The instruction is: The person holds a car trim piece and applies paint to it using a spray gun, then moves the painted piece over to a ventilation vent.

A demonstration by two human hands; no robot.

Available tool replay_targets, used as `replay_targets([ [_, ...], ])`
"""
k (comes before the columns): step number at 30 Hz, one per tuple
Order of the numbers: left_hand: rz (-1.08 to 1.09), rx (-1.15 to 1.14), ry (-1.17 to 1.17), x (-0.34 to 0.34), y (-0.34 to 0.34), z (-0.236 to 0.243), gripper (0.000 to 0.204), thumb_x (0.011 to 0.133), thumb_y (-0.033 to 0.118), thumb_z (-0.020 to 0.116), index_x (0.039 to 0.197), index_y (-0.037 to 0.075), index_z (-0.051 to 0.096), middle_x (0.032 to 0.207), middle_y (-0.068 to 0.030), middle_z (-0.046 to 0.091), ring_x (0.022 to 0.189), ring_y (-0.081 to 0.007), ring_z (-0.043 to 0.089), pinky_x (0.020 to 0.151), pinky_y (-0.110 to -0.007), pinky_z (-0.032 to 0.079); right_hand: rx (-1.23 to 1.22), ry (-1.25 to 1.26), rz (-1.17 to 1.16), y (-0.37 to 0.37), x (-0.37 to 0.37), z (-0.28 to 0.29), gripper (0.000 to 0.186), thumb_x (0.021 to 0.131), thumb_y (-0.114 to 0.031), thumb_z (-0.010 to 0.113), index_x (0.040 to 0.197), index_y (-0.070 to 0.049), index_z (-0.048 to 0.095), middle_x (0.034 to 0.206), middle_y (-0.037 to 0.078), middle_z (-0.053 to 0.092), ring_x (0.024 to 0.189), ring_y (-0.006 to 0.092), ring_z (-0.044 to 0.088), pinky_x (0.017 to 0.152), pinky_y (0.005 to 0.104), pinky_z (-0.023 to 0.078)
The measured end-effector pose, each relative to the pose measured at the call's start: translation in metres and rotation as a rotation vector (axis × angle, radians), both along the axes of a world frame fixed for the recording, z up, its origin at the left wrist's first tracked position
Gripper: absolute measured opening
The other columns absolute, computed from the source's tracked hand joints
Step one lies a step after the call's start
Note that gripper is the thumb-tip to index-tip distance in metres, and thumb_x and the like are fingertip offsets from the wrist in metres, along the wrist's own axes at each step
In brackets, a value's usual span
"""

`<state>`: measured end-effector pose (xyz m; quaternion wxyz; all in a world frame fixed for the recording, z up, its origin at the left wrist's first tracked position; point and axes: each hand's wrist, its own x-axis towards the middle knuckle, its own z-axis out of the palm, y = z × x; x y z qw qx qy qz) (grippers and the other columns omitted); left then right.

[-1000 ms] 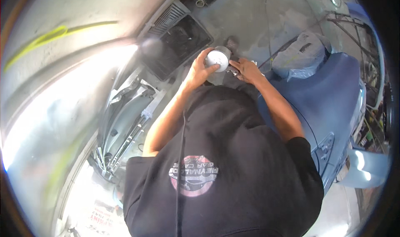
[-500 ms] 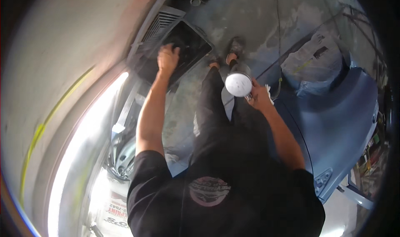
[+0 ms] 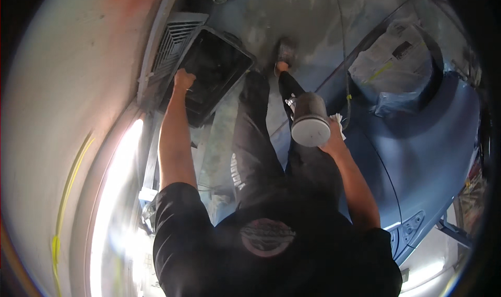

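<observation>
My right hand (image 3: 332, 139) is closed around a spray gun (image 3: 311, 113) with a metal cup and a round white lid, held in front of my right thigh. Its small metal fittings show on the cup's far side; the handle is hidden. A crumpled white cloth or paper (image 3: 338, 120) pokes out beside that hand. At the far left, my left hand (image 3: 183, 81) is closed with curled fingers, at the left side of a black rectangular bin-like thing with a raised rim (image 3: 241, 50). Whether the fingers grip anything there is too dark to tell.
A slatted grey vent (image 3: 177, 38) sits beside the black thing, along the pale wall (image 3: 62, 88). On my right stand a blue car panel (image 3: 417, 156) and a plastic-wrapped round shape (image 3: 391, 62). A hose (image 3: 344, 62) hangs across the floor. A bright light tube (image 3: 117, 177) glows at left.
My left hand has gone from loosely spread fingers to curled ones and sits farther left. The spray gun has tilted, so its cup side now shows. The whole view has shifted slightly.
</observation>
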<state>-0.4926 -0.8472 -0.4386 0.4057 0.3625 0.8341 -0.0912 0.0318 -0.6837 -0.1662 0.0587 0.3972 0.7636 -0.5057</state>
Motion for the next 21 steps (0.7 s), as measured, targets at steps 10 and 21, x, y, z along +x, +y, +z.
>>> replay_targets([
  [10,1.347,0.272,-0.741,0.095,0.028,0.248,0.015,0.077,-0.006,0.063,0.091,-0.010,0.063,0.083,-0.0189,0.066,0.068,-0.0284,0.067,0.048,-0.041,0.051,0.147,0.025,0.081,0.035,-0.042,0.087,0.041,0.080,-0.013,0.076,0.119,-0.007,0.067,0.104,0.018,0.070,0.093,0.0403,0.067,0.080,0.0458,0.054],
  [21,1.207,0.501,-1.023,0.209,0.207,0.325,0.023,0.089,0.018,0.074,0.103,0.000,0.067,0.088,-0.0106,0.070,0.067,-0.0210,0.065,0.050,-0.037,0.048,0.282,0.191,0.051,0.103,-0.095,0.211,0.036,0.092,-0.031,0.073,0.120,-0.008,0.069,0.102,0.019,0.071,0.093,0.0397,0.068,0.079,0.0453,0.054],
])
